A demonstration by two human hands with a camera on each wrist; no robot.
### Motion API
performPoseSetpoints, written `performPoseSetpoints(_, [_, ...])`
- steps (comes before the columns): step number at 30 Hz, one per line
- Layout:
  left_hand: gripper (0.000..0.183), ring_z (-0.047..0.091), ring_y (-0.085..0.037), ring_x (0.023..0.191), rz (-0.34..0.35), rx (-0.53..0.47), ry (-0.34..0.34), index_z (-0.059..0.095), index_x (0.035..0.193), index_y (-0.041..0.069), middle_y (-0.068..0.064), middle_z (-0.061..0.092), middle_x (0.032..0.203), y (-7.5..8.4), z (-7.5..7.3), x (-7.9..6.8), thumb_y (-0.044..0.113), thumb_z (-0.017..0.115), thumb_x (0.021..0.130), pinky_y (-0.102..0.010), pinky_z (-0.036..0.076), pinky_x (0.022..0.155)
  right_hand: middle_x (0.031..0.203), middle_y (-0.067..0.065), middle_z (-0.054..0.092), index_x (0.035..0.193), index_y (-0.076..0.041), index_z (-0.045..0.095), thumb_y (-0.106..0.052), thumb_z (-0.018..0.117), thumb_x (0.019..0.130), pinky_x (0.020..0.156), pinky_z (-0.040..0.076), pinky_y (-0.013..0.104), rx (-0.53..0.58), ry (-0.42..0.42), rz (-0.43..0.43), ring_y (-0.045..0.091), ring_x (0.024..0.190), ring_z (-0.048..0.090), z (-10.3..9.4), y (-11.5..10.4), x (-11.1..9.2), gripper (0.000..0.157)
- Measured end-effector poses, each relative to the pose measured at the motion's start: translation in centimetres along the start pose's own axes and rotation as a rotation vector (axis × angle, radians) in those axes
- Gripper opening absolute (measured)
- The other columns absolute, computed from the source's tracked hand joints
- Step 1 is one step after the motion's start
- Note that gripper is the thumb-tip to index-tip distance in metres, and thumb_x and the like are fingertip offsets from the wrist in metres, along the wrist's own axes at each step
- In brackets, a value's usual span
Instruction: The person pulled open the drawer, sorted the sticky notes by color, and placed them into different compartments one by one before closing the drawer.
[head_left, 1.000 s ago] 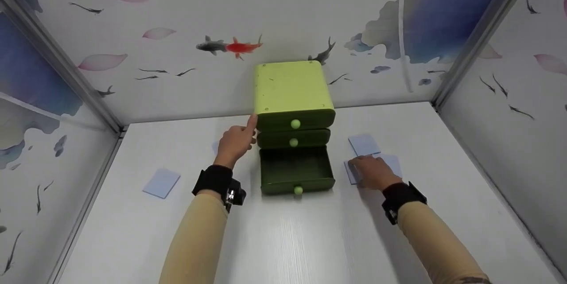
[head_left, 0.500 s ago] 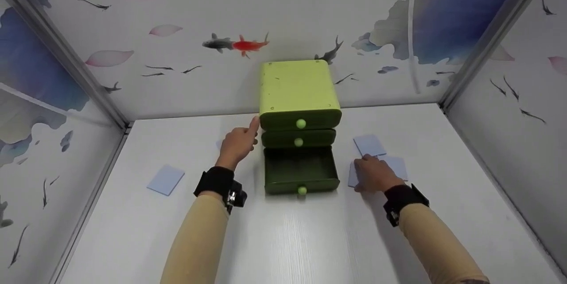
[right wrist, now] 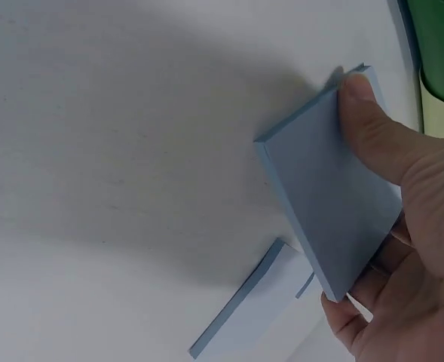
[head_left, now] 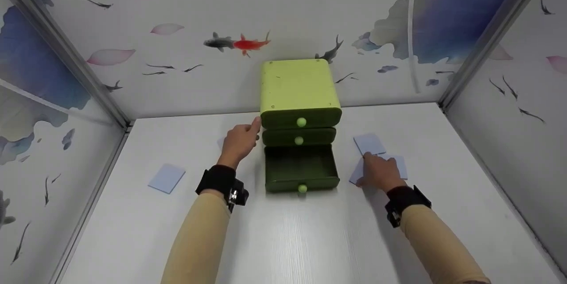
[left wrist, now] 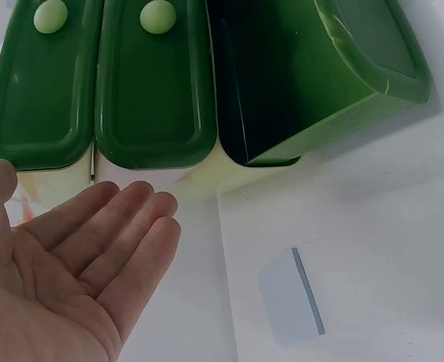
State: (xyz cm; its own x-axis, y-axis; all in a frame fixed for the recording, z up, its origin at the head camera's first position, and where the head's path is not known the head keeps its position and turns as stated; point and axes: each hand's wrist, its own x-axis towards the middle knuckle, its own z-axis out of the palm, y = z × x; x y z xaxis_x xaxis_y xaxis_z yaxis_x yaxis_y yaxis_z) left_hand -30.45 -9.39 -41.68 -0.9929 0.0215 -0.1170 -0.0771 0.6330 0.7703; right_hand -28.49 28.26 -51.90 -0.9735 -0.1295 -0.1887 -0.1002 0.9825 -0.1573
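My right hand (head_left: pixel 380 172) grips a light blue notepad (right wrist: pixel 323 173) by its edges, thumb on one side and fingertips on the opposite side. The pad looks tilted in the right wrist view, over the white table. Another blue notepad (right wrist: pixel 252 309) lies close under it. At the left side of a green drawer cabinet (head_left: pixel 299 84), my left hand (head_left: pixel 239 143) is held with its fingers extended and nothing in it. In the left wrist view its palm faces the camera; whether it touches the cabinet, I cannot tell. The bottom drawer (head_left: pixel 302 184) is pulled out and bare inside.
One notepad (head_left: pixel 369 144) lies behind my right hand, and another (head_left: pixel 397 166) shows beside it. Farther left is a notepad (head_left: pixel 167 178); one more (left wrist: pixel 291 298) is mostly hidden behind my left hand. Printed panels (head_left: pixel 177 84) stand around the table (head_left: pixel 283 239).
My right hand has closed around the notepad's edges and turned it slightly on the spot. My left hand stays beside the cabinet. The head view has shifted a little.
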Motion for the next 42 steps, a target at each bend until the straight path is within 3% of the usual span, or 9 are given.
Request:
performPoseSetpoints(4, [0.067, 0.068, -0.025, 0.099, 0.012, 0.004, 0.008, 0.061, 0.131, 0.008, -0.013, 0.07, 0.117, 0.2, 0.1, 0.0, 0.059, 0.031, 0.101, -0.042, 0.05, 0.09, 0.102, 0.022, 0.068, 0.119, 0.008, 0.058, -0.015, 0.071, 0.087, 0.084, 0.05, 0.052, 0.136, -0.007, 0.013, 0.036, 0.094, 0.064, -0.9, 0.2, -0.5, 0.042])
performPoseSetpoints(7, [0.066, 0.068, -0.026, 0.098, 0.029, 0.012, 0.022, 0.063, 0.128, 0.007, -0.013, 0.071, 0.114, 0.4, 0.2, 0.0, 0.058, 0.03, 0.101, -0.042, 0.05, 0.089, 0.111, 0.024, 0.066, 0.126, 0.008, 0.058, -0.006, 0.063, 0.09, 0.088, 0.051, 0.051, 0.203, -0.001, 0.009, 0.038, 0.103, 0.063, -1.7, 0.2, -0.8, 0.038])
performPoseSetpoints(15, [0.064, 0.065, -0.027, 0.101, 0.04, 0.012, 0.063, 0.068, 0.118, 0.007, -0.011, 0.071, 0.114, 1.4, 0.1, -0.1, 0.057, 0.031, 0.102, -0.041, 0.049, 0.087, 0.111, 0.023, 0.069, 0.114, 0.005, 0.069, 0.0, 0.061, 0.088, 0.085, 0.053, 0.049, 0.197, 0.064, -0.047, 0.034, 0.099, 0.066, -4.7, -1.1, -1.4, 0.027])
performPoseSetpoints(23, [0.064, 0.055, -0.022, 0.075, 0.038, 0.02, 0.095, 0.07, 0.099, 0.006, -0.008, 0.062, 0.084, 2.4, 0.1, -0.4, 0.057, 0.031, 0.101, -0.033, 0.04, 0.068, 0.103, 0.018, 0.072, 0.108, 0.0, 0.074, -0.002, 0.068, 0.086, 0.08, 0.055, 0.045, 0.197, 0.12, -0.12, 0.029, 0.091, 0.066, -8.6, -4.0, -1.4, 0.022])
performPoseSetpoints(27, [0.064, 0.063, -0.024, 0.084, 0.025, 0.011, 0.107, 0.073, 0.103, 0.008, -0.008, 0.07, 0.094, 2.7, 0.0, -0.3, 0.058, 0.033, 0.1, -0.036, 0.045, 0.075, 0.102, 0.017, 0.073, 0.106, -0.001, 0.075, 0.001, 0.067, 0.086, 0.078, 0.056, 0.044, 0.178, 0.166, -0.184, 0.029, 0.09, 0.067, -9.8, -5.7, -1.2, 0.022])
performPoseSetpoints(30, [0.064, 0.066, -0.026, 0.091, 0.008, 0.015, 0.108, 0.073, 0.107, 0.009, -0.008, 0.072, 0.099, 2.8, 0.0, -0.1, 0.06, 0.034, 0.1, -0.038, 0.048, 0.081, 0.1, 0.015, 0.074, 0.103, -0.002, 0.076, 0.002, 0.064, 0.086, 0.076, 0.056, 0.043, 0.152, 0.195, -0.226, 0.028, 0.087, 0.068, -10.2, -6.9, -1.0, 0.021])
performPoseSetpoints(37, [0.07, 0.065, -0.026, 0.083, -0.002, 0.065, 0.11, 0.073, 0.101, 0.006, -0.01, 0.071, 0.092, 3.2, 0.1, 0.1, 0.063, 0.033, 0.098, -0.037, 0.047, 0.074, 0.094, 0.01, 0.075, 0.098, -0.008, 0.078, -0.001, 0.066, 0.089, 0.071, 0.055, 0.039, 0.108, 0.242, -0.3, 0.024, 0.08, 0.068, -9.6, -9.7, -0.6, 0.017])
performPoseSetpoints(42, [0.07, 0.064, -0.025, 0.079, -0.01, 0.067, 0.107, 0.073, 0.097, 0.005, -0.009, 0.07, 0.087, 3.5, 0.2, 0.1, 0.063, 0.035, 0.098, -0.036, 0.046, 0.071, 0.08, 0.007, 0.071, 0.087, -0.011, 0.077, -0.002, 0.064, 0.091, 0.063, 0.046, 0.034, 0.075, 0.252, -0.325, 0.018, 0.066, 0.055, -8.4, -11.2, -0.3, 0.016])
